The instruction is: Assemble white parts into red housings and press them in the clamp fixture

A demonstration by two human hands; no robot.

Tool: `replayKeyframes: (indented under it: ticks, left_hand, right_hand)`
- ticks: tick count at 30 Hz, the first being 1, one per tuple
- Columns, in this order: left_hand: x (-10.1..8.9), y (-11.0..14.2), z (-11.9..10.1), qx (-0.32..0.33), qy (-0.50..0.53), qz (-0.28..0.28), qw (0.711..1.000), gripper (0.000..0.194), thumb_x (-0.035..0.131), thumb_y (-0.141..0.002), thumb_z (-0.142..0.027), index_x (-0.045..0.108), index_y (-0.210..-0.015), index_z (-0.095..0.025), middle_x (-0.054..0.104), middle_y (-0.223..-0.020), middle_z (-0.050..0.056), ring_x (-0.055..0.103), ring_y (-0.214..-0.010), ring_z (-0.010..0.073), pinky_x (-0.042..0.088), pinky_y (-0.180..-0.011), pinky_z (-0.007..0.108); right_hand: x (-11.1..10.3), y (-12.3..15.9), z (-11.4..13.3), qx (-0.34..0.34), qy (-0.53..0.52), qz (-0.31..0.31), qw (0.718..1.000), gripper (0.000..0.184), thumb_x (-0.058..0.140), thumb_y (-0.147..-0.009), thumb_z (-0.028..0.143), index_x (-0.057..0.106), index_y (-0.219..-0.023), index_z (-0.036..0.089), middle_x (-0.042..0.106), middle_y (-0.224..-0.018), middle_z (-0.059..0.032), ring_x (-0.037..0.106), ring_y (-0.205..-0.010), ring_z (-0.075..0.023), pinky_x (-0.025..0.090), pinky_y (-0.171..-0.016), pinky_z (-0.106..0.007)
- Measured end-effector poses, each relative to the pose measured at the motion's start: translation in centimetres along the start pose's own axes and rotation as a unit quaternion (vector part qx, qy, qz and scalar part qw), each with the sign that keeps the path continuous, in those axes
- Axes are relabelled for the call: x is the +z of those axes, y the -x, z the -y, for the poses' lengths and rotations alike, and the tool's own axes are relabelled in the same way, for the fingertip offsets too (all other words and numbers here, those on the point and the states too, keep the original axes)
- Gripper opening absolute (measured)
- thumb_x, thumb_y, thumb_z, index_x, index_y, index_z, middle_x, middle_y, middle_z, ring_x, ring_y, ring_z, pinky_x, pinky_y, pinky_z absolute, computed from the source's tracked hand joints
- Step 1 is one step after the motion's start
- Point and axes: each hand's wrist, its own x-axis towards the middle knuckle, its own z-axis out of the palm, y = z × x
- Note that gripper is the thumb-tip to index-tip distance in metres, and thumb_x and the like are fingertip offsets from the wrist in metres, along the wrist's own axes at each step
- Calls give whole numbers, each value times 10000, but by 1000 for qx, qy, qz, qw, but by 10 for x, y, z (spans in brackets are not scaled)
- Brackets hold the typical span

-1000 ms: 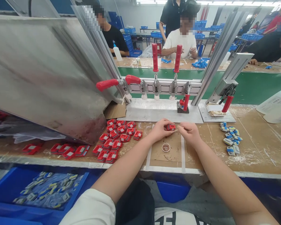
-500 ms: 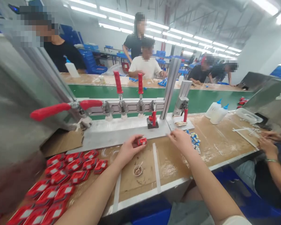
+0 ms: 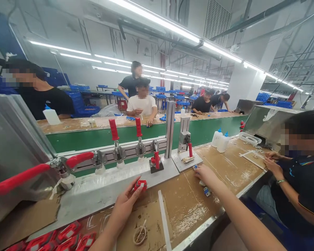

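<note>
My left hand (image 3: 126, 199) holds a small red plastic housing (image 3: 140, 185) with a pale patch, pinched between thumb and fingers just in front of the metal base plate. My right hand (image 3: 208, 176) reaches over a small pile of blue-and-white parts. Its fingertips close on one blue-and-white part (image 3: 195, 167) at the pile's far edge. Another blue-and-white piece (image 3: 207, 191) shows below the hand, which hides most of the pile. Behind my left hand, a red-handled toggle clamp (image 3: 157, 160) presses on a red piece over a black block.
More red housings (image 3: 68, 232) lie at lower left. A small cup with sticks (image 3: 140, 235) stands near the table edge. Toggle clamps line a metal rail (image 3: 125, 148); a smaller clamp fixture (image 3: 188, 153) stands right. Two white bottles (image 3: 221, 142) and a co-worker's hands (image 3: 273, 164) are farther right.
The view has tilted up and shifted. My right hand has moved from beside the blue-and-white pile to over it. The left hand keeps the red housing.
</note>
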Motion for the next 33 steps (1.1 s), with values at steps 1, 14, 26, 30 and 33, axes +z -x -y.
replayKeyframes:
  ticks: [1, 14, 26, 30, 33]
  left_hand:
    - [1, 0, 0, 1, 24, -1, 1000, 884, 809, -717, -636, 540, -1447, -214, 747, -1210, 88, 683, -1185, 301, 549, -1059, 410]
    - [1, 0, 15, 42, 108, 37, 993, 721, 886, -692, -472, 680, -1310, -166, 752, -1167, 126, 702, -1069, 273, 551, -1000, 418]
    - [6, 3, 17, 44, 94, 88, 991, 630, 916, -664, -381, 718, -1218, -155, 765, -1141, 119, 714, -1071, 275, 555, -1022, 460]
    - [6, 3, 20, 49, 83, 87, 992, 598, 922, -651, -371, 733, -1174, -153, 768, -1132, 123, 718, -1060, 279, 547, -1031, 465]
    - [5, 3, 20, 55, 69, 76, 993, 620, 927, -630, -379, 732, -1169, -143, 770, -1124, 129, 717, -1066, 294, 554, -1018, 472]
  right_hand:
    - [-1, 0, -2, -3, -9, -1, 1000, 74, 684, -869, 168, 745, -860, 209, 723, -982, -89, 636, -999, -268, 470, -912, -343]
    - [12, -9, 138, -57, -667, 41, 742, 478, 788, -806, 573, 754, -1091, 190, 706, -893, -49, 619, -734, -167, 532, -692, -297]
    - [7, 0, 181, -140, -534, -75, 831, 301, 728, -894, 492, 793, -1070, 256, 706, -991, -66, 648, -898, -237, 526, -802, -360]
    - [3, 3, 183, -153, -485, -80, 857, 293, 698, -925, 496, 789, -1084, 269, 685, -953, -65, 639, -864, -232, 528, -772, -353]
    - [4, 3, 188, -168, -469, -106, 861, 303, 682, -939, 506, 788, -1076, 258, 681, -927, -69, 642, -853, -230, 530, -782, -359]
